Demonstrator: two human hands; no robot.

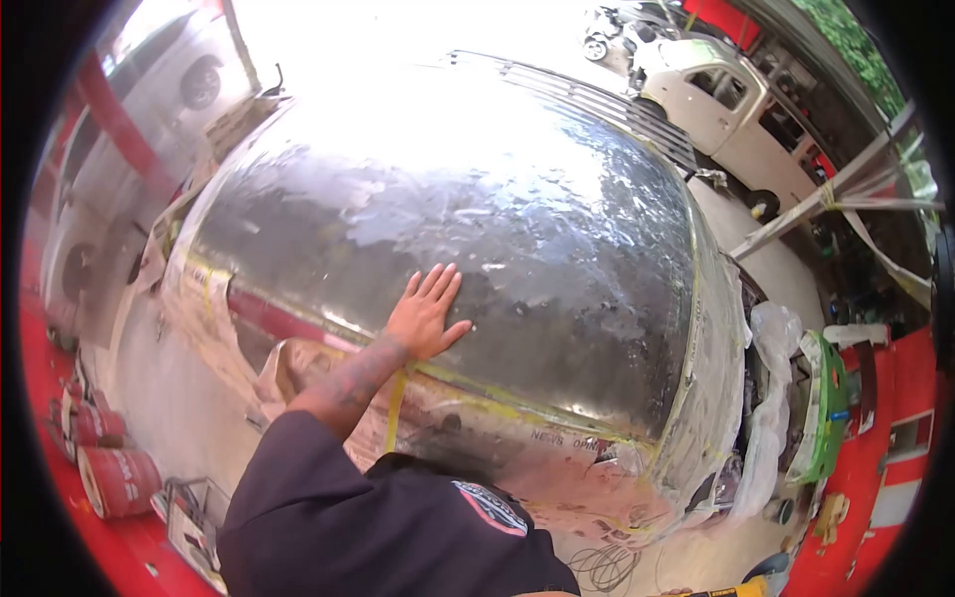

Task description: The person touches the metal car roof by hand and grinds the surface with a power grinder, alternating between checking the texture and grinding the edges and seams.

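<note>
My left hand (428,313) lies flat, palm down, on a large dark vehicle panel (557,298). Its fingers are stretched out and slightly apart, with the thumb pointing right. The panel looks patchy and glossy, with bright glare toward its far side. Yellow masking tape (537,408) and newspaper (557,448) cover the near edge. At the bottom edge of the view is part of a yellow power tool (746,589). A sliver of my right hand (678,592) shows beside the tool, seemingly gripping it; most of that hand is cut off.
Clear plastic sheeting (771,398) hangs along the right side, near a green part (826,408). A coiled cable (607,567) lies on the floor below. Red drums (117,482) stand at left. A white pickup (716,104) is parked behind, and a slatted rack (587,99) borders the panel.
</note>
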